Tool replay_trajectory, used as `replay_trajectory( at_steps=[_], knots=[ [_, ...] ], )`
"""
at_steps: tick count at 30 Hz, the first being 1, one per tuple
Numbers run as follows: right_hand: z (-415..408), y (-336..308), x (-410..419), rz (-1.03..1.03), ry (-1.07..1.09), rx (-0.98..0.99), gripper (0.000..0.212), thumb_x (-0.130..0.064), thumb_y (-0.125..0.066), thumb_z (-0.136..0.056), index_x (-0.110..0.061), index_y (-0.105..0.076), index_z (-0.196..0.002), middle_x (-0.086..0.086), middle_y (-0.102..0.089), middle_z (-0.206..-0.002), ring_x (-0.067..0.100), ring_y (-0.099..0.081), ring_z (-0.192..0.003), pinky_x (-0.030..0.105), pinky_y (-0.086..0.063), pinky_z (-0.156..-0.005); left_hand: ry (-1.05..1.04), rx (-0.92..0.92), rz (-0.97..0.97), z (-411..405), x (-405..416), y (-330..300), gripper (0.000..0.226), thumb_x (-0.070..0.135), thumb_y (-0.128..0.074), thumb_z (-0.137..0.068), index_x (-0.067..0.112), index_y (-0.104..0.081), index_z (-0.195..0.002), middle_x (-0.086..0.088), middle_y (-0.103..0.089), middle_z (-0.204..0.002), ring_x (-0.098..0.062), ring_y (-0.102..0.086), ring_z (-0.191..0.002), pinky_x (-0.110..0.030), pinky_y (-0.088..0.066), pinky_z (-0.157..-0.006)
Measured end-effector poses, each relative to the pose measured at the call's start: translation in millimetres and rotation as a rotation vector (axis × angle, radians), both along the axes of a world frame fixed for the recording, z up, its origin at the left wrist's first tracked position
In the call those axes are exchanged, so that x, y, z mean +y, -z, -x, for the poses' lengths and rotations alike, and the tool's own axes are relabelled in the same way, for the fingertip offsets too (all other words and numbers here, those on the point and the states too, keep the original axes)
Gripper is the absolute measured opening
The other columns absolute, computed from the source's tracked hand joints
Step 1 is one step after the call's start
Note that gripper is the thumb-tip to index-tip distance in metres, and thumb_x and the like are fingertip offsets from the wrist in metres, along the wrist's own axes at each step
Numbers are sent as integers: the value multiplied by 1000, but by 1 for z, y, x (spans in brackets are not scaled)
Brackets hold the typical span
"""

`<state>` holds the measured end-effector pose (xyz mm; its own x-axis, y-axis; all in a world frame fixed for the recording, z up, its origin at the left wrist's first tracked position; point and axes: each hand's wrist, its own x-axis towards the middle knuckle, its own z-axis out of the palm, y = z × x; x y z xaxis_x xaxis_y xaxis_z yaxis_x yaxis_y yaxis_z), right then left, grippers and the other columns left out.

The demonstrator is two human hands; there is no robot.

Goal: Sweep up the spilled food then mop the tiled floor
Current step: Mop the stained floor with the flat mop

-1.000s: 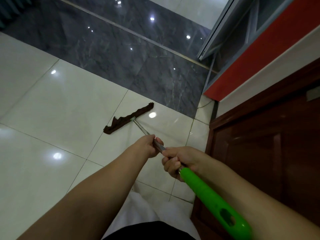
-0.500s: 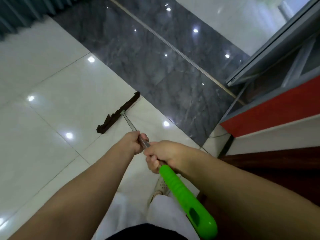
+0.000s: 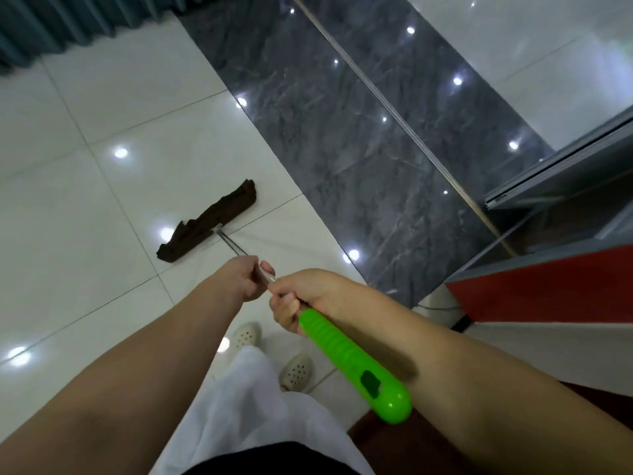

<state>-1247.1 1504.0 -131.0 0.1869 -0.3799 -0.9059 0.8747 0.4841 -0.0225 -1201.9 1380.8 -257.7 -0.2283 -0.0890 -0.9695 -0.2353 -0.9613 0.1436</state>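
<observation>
Since the earlier frame, I see the dark mop head [image 3: 207,225] has come nearer and slid right along the white tiled floor [image 3: 68,207], now lying flat just left of the grey marble strip [image 3: 342,132]. Both hands are clamped on the mop pole [image 3: 233,244]: left hand [image 3: 245,277] farther down the metal shaft, right hand [image 3: 301,296] just behind it, touching the green handle [image 3: 346,358]. Pale shoes [image 3: 246,334] stand near below.

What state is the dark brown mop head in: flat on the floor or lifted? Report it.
Flat down. The dark brown mop head lies along the white floor tiles, no gap showing beneath it.
</observation>
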Motion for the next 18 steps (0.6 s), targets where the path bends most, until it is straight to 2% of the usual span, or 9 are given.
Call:
replay_trajectory(
  at_steps=[2,4,9,13,16,18],
  knots=[
    [16,-11,15,-4,25,-21,32,-7,-37,-99,-21,-48,-73,0,-37,-50,6,-31,-21,9,-25,-23,18,15,0,14,15,-8,24,18,-31,-102,8,-37,-81,-3,-37,-63,-12,-39,-47,-14,-41,-36],
    [29,-21,29,-14,36,-32,33,-9,-38,-100,-22,-52,-74,-1,-34,-59,6,-32,-21,9,-25,-23,28,31,4,28,31,-17,26,15,-29,-102,7,-36,-79,-5,-37,-64,-12,-37,-51,-15,-42,-37],
    [56,-40,57,-57,43,13,34,-9,-40,-100,-25,-57,-76,-2,-33,-51,5,-31,-23,10,-26,-23,59,104,-44,61,65,-36,29,12,-26,-103,7,-35,-76,-5,-34,-62,-13,-33,-51,-13,-42,-37],
    [80,-49,67,-100,50,102,24,-7,-41,-99,-20,-54,-83,-2,-34,-59,4,-32,-24,10,-26,-23,87,142,-64,89,78,-47,29,13,-27,-103,5,-38,-77,-6,-37,-65,-12,-36,-52,-14,-43,-36],
    [102,-54,64,-101,-24,143,22,-6,-40,-98,-21,-50,-87,-2,-31,-63,3,-32,-25,10,-25,-23,59,148,-91,109,79,-52,31,13,-28,-103,4,-39,-75,-7,-38,-64,-11,-37,-52,-14,-41,-34],
    [121,-57,58,-89,-109,165,27,-2,-38,-97,-19,-52,-81,-1,-33,-58,2,-31,-24,9,-23,-22,20,143,-91,123,76,-55,31,12,-30,-102,3,-40,-74,-7,-39,-63,-11,-37,-52,-14,-42,-34]
  ],
)
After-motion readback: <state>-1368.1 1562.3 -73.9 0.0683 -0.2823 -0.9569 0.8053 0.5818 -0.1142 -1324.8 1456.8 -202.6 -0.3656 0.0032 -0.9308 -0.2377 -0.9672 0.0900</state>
